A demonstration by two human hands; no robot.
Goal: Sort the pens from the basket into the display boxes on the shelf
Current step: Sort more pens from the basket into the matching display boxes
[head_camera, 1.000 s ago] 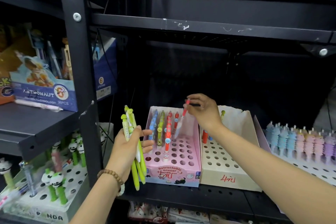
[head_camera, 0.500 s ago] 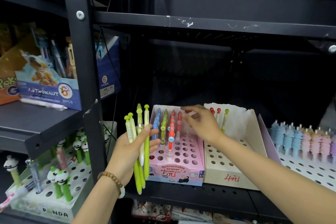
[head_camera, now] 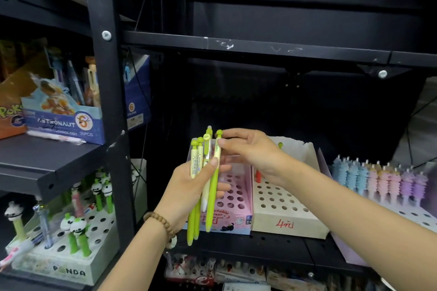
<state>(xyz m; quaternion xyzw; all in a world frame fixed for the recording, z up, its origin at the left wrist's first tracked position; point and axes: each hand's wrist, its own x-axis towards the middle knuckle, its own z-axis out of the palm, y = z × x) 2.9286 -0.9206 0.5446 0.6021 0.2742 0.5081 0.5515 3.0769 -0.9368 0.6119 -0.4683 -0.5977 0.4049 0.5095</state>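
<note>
Pens [head_camera: 198, 182], a fistful of green ones, stand upright in the left hand [head_camera: 186, 186], thumb clamped across the barrels, right in front of the pink box [head_camera: 238, 198] on the shelf [head_camera: 272, 243]. The right hand [head_camera: 250, 149] reaches over and pinches the outer pen [head_camera: 215, 172] just under its knobbed cap, thumb and forefinger closed on it. Looks to me like that one is about to be drawn out of the bunch. The basket is nowhere in my sight.

Now, the danger. The barrels lie pressed side by side, so pulling one upward could drag a neighbour with it. If the left thumb eases off to free it, the rest may slide down and clatter onto the shelf or past its edge. Then there's the landing. The holes in the pink box and in the cardboard box [head_camera: 283, 210] beside it are narrow, so a tip coming in tilted could miss, skid, or knock the red pen [head_camera: 259, 175] standing there. And with several boxes close together, a green pen could easily go into the wrong one.
</note>
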